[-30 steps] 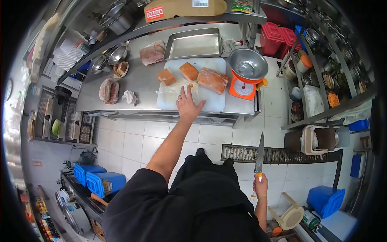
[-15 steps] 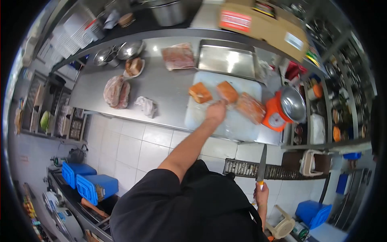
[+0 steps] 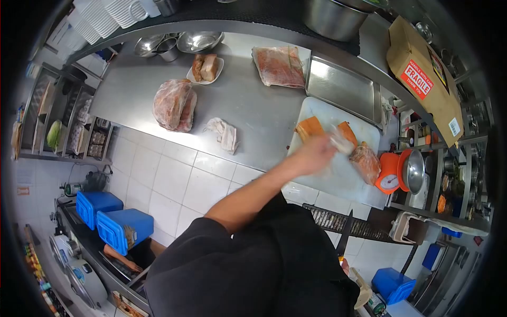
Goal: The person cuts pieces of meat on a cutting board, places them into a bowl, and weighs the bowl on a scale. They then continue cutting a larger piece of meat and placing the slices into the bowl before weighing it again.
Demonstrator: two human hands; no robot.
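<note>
My left hand, smeared by motion, passes over the white cutting board. Crumpled clear plastic wrap trails from its fingers. Just beyond the hand lie two orange-brown blocks of meat, a left one and a right one partly covered by the wrap. A plastic-wrapped piece of meat rests at the board's right side. Low at my right side, my right hand is closed on a knife, its blade pointing up and away; my body hides much of that hand.
An orange scale with a steel bowl stands right of the board. Behind it sits a metal tray. Wrapped meat, another slab, a cloth and a dish of meat lie on the steel counter. A shelf overhangs the back.
The view has turned right. My left hand has moved and now carries plastic wrap over the right meat block. The knife in my right hand sits lower, closer to my body.
</note>
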